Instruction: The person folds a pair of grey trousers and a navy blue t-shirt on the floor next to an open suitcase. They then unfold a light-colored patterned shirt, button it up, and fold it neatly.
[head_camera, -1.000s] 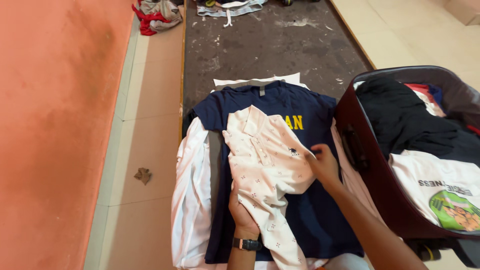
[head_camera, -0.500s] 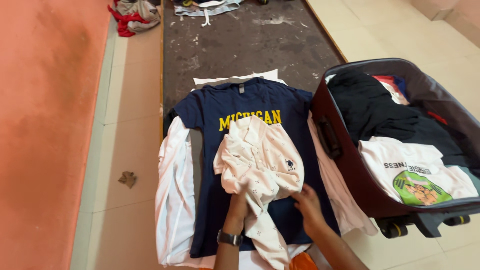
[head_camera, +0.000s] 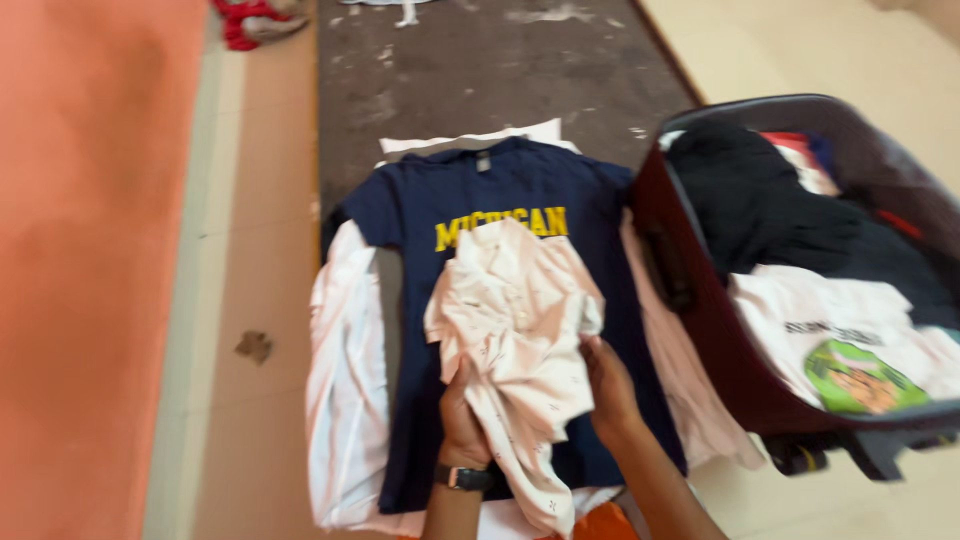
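Note:
A pale pink patterned collared shirt (head_camera: 512, 320) is bunched up between both my hands, above a navy blue t-shirt (head_camera: 500, 200) with yellow lettering that lies flat on a pile of white clothes (head_camera: 345, 400). My left hand (head_camera: 462, 425), with a dark wristwatch on the wrist, grips the shirt's lower left part. My right hand (head_camera: 607, 385) grips its right edge. The shirt's tail hangs down between my forearms. The frame is motion-blurred.
An open maroon suitcase (head_camera: 700, 330) stands to the right, holding black clothing and a white printed t-shirt (head_camera: 850, 345). A dark mat (head_camera: 500, 70) runs away ahead. An orange wall (head_camera: 80, 250) is at left. A small scrap (head_camera: 254, 346) lies on the tiled floor; red clothes (head_camera: 250, 20) lie far off.
My right hand slid from the shirt's right sleeve down to its lower edge, then back up, gathering the pink shirt into a tighter bunch. More of the yellow lettering shows. The camera shifted.

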